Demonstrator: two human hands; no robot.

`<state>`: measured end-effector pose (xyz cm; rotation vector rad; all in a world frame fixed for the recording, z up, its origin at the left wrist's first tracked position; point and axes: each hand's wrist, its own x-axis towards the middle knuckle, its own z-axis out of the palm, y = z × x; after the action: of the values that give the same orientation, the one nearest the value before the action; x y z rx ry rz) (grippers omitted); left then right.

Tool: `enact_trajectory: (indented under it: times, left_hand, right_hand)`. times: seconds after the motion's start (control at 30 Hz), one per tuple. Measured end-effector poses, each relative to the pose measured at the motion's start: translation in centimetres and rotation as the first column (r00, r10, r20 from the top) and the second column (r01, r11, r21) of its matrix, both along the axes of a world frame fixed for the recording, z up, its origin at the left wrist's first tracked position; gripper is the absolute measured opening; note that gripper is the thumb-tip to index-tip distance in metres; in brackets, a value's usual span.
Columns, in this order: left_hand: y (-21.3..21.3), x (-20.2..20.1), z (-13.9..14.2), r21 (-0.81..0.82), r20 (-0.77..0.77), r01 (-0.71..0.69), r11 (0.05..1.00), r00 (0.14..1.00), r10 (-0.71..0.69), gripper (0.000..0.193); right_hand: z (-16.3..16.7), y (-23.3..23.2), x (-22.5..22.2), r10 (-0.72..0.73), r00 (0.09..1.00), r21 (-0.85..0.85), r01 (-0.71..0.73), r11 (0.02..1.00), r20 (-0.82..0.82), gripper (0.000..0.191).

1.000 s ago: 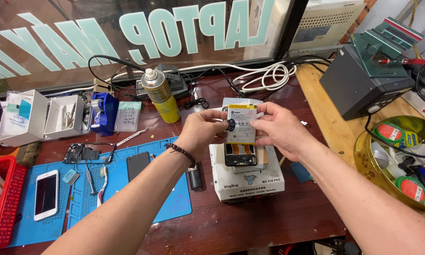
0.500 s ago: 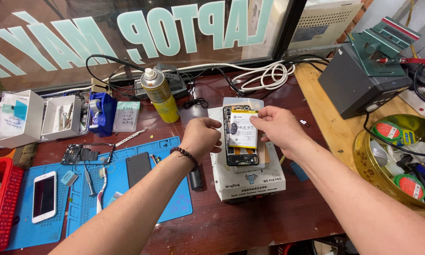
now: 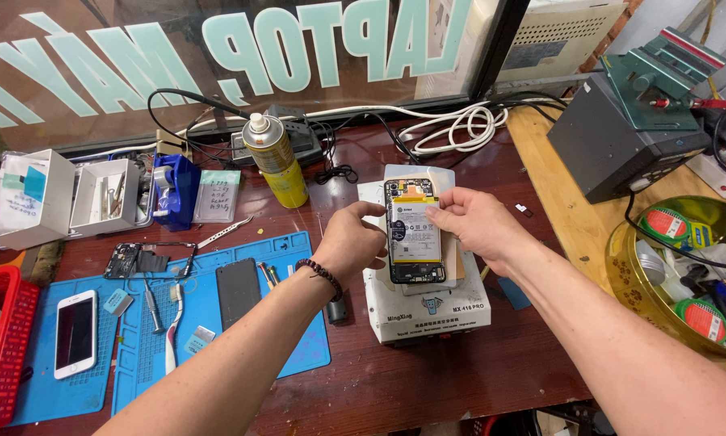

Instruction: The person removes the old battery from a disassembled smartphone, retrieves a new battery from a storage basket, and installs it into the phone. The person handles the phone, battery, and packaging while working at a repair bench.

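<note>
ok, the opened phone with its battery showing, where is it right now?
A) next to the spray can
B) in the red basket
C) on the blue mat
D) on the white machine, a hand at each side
D: the opened phone lies on the white machine, with the left hand at its left edge and the right hand at its right edge.

The left hand (image 3: 355, 238) covers the opened phone's (image 3: 414, 234) left edge; the red basket (image 3: 0, 347) is cut off.

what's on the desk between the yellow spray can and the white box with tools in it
In the head view, between the yellow spray can and white tool box sit a blue tool and a clear packet.
</note>
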<state>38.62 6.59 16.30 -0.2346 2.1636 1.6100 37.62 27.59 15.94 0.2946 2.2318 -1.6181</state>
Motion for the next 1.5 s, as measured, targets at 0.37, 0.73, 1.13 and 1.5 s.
enact_trajectory:
  times: [0.37,0.73,1.13,1.5]
  left_hand:
    - [0.2,-0.2,-0.5,-0.053,-0.073,0.037,0.998,0.996,-0.041,0.058]
    - [0.6,-0.4,-1.0,-0.089,-0.099,0.022,0.996,0.995,-0.031,0.056]
    - [1.0,0.1,-0.6,-0.145,-0.114,0.038,0.989,0.992,-0.055,0.059]
    - [1.1,0.2,-0.4,-0.225,-0.149,0.05,0.973,0.985,-0.085,0.063]
  right_hand:
    - [-0.2,-0.5,0.5,0.09,0.964,0.115,-0.063,0.991,-0.248,0.028]
    - [0.0,-0.4,0.3,0.168,0.921,0.486,0.027,0.874,-0.352,0.042]
    - [-0.3,-0.7,0.3,0.2,0.909,0.51,0.015,0.86,-0.365,0.041]
    - [-0.4,-1.0,0.6,0.226,0.871,0.544,0.055,0.837,-0.436,0.033]
